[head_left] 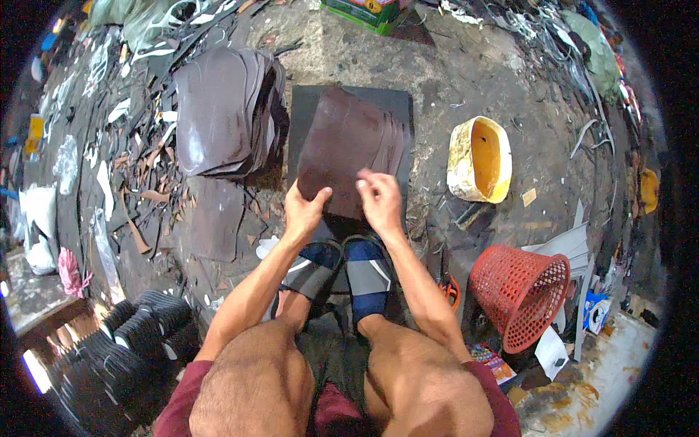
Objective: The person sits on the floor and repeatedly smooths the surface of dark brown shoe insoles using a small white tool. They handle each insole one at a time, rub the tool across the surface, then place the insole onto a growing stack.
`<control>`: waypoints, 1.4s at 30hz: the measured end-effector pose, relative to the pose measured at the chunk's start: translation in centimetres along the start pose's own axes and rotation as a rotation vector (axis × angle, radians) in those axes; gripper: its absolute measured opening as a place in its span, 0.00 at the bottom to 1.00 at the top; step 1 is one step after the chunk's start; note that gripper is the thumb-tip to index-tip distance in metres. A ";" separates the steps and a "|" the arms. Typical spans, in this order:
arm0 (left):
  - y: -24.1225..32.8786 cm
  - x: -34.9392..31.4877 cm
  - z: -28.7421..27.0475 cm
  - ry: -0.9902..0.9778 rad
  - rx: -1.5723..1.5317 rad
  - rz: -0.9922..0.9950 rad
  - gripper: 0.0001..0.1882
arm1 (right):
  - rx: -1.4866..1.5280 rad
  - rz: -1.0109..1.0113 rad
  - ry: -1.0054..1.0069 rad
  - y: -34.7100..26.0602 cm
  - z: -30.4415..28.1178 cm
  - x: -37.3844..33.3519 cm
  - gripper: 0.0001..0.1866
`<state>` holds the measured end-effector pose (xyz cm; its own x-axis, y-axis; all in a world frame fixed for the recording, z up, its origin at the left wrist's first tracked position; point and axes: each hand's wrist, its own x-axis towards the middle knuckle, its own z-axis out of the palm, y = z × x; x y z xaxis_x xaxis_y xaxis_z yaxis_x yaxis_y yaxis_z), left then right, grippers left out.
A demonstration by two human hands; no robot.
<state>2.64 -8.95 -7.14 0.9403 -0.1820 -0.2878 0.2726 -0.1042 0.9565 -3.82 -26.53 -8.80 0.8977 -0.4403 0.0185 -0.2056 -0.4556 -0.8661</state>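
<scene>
On my feed: worn, stained grey floor (451, 80) | scraps (149, 156) strewn thickly along its left side | pale ledge (35, 295) at far left | brown-stained whitish surface (611, 371), lower right | I see bright light (36, 370) glaring at lower left rim

Left hand (304, 213) part-hidden by brown sheets (342, 135); green box (362, 14) cropped.

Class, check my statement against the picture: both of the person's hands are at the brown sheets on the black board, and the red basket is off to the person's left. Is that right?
Not quite: the red basket is off to the person's right, as the head view shows. The left hand and right hand are indeed at the brown sheets on the black board.
</scene>
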 end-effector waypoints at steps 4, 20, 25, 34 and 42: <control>2.1 -2.6 -1.4 -0.089 -0.545 -0.365 0.21 | 1.140 0.860 -0.179 -4.2 -2.3 0.4 0.25; 13.2 -2.6 -7.4 -0.078 -0.312 0.145 0.33 | 1.117 0.152 -0.376 -15.2 -6.5 -2.0 0.37; 16.5 1.9 -14.9 0.036 -0.385 0.227 0.26 | 0.700 0.149 -0.249 -14.7 -6.2 -0.5 0.32; 9.9 4.5 -19.5 0.505 -0.658 -0.066 0.27 | -0.382 -0.405 -0.297 -3.9 -0.5 -2.7 0.15; 1.0 -7.5 -12.5 -0.066 0.665 0.318 0.17 | -0.356 -0.069 0.036 1.4 -3.0 8.8 0.13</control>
<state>-1.60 4.57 -3.39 0.9331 -0.3587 -0.0239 -0.2122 -0.6034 0.7687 2.62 -33.34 -8.36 0.9011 -0.4233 0.0941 -0.2734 -0.7230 -0.6344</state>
